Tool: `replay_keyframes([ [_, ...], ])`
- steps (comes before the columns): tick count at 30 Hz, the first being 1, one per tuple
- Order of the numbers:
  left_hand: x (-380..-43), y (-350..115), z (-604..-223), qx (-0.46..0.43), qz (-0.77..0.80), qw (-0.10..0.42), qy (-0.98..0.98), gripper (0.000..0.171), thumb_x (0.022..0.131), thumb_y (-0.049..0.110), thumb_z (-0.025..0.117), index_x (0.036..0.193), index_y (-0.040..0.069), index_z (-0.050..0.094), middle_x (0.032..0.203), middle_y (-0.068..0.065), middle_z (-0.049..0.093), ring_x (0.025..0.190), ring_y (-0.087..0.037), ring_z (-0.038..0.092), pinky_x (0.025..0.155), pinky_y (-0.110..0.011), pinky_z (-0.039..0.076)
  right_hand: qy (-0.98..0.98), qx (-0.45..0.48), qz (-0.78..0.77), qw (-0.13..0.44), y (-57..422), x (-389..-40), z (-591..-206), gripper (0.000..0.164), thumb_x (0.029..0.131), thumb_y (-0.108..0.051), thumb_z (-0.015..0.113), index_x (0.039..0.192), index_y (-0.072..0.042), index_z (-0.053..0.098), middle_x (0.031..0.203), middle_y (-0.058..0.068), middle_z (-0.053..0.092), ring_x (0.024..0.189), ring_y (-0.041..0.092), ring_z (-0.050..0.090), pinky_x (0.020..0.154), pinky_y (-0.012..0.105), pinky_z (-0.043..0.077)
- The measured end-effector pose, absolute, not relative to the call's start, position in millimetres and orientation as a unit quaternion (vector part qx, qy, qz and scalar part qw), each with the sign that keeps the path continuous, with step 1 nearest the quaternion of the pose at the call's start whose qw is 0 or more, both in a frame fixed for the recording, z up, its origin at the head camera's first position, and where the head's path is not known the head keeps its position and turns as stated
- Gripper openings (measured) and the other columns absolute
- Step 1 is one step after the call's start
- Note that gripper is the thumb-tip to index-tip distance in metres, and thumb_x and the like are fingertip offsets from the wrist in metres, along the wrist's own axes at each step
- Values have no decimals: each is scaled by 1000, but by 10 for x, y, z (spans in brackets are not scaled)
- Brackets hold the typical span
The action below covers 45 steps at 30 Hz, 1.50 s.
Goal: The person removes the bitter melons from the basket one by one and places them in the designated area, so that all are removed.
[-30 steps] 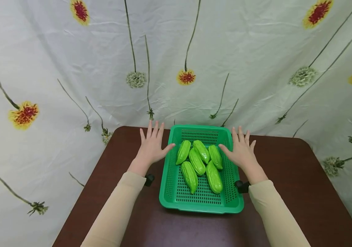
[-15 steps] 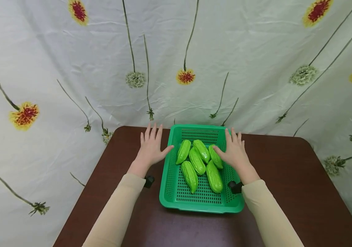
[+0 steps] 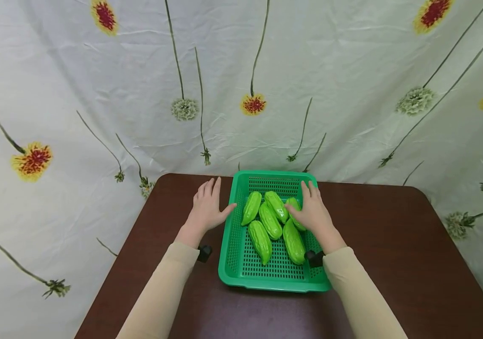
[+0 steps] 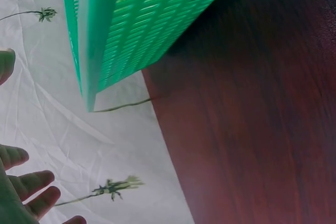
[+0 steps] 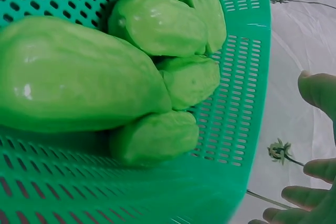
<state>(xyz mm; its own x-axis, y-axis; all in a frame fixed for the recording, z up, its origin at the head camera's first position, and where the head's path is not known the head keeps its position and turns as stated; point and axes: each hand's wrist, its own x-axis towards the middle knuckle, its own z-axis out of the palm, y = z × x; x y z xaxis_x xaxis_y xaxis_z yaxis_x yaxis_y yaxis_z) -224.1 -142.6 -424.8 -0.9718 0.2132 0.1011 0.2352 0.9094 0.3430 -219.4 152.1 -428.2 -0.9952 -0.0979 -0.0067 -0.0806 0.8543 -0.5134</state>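
Note:
A green perforated plastic basket (image 3: 266, 285) holds several glossy green ridged gourds (image 3: 260, 241) that look like bitter melons. My left hand (image 3: 207, 209) hovers beside the basket's left rim, thumb spread toward it, holding nothing. Over the basket's right side is my right hand (image 3: 312, 214), its thumb above the rightmost gourd and partly covering it; nothing is in its grasp. The right wrist view shows a large gourd (image 5: 79, 77) close up, with the right hand's fingers at the frame's edge. In the left wrist view, the basket's slotted side wall (image 4: 147, 24) stands apart from the left fingers.
The basket stands on a dark reddish-brown table (image 3: 385, 235), near its far edge. A pale cloth (image 3: 139, 70) printed with flowers hangs behind and to both sides. A small black camera mount sits at each wrist.
My right hand has moved left, from outside the right rim to over the rightmost gourd. The left hand has stayed nearly in place, its fingers dipping slightly. The gourds and basket have not moved.

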Motion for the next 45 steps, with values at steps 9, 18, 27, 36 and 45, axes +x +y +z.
replay_keyframes([
  [9, -2202, -1427, -4343, -103, -206, 14, -973, 80, 97, 46, 57, 152, -3, 26, 151, -27, 32, 139, -46, 28, 108, -63, 31, 961, -33, -275, 19, 1457, -2203, -4364, 85, 95, -38, 63, 156, 2, 18, 159, 29, 18, 144, 48, 24, 110, 61, 33],
  [18, -2180, -1412, -4427, -93, -260, -26, -961, 72, 100, 41, 55, 149, -5, 29, 147, -29, 34, 133, -47, 33, 106, -56, 37, 959, -6, -277, 56, 1405, -2246, -4453, 83, 96, -36, 62, 155, 3, 18, 156, 31, 21, 142, 51, 25, 108, 61, 36],
  [27, -2154, -1369, -4491, -74, -307, -57, -947, 67, 100, 36, 56, 147, -6, 31, 136, -25, 46, 126, -41, 46, 100, -52, 43, 957, 22, -278, 80, 1373, -2283, -4574, 83, 97, -34, 62, 154, 5, 17, 155, 33, 21, 140, 53, 26, 107, 61, 36],
  [36, -2133, -1341, -4539, -39, -370, -91, -924, 58, 100, 27, 59, 145, -1, 35, 125, -20, 56, 111, -33, 60, 87, -46, 52, 955, 29, -281, 96, 1337, -2317, -4664, 81, 97, -27, 62, 154, 8, 16, 153, 35, 22, 140, 53, 27, 108, 59, 36],
  [45, -2155, -1329, -4584, -16, -393, -92, -915, 50, 98, 24, 61, 140, 2, 43, 117, -17, 60, 98, -28, 62, 79, -42, 52, 954, 35, -279, 108, 1351, -2366, -4777, 75, 98, -24, 58, 151, 11, 18, 150, 39, 24, 136, 52, 35, 107, 58, 38],
])
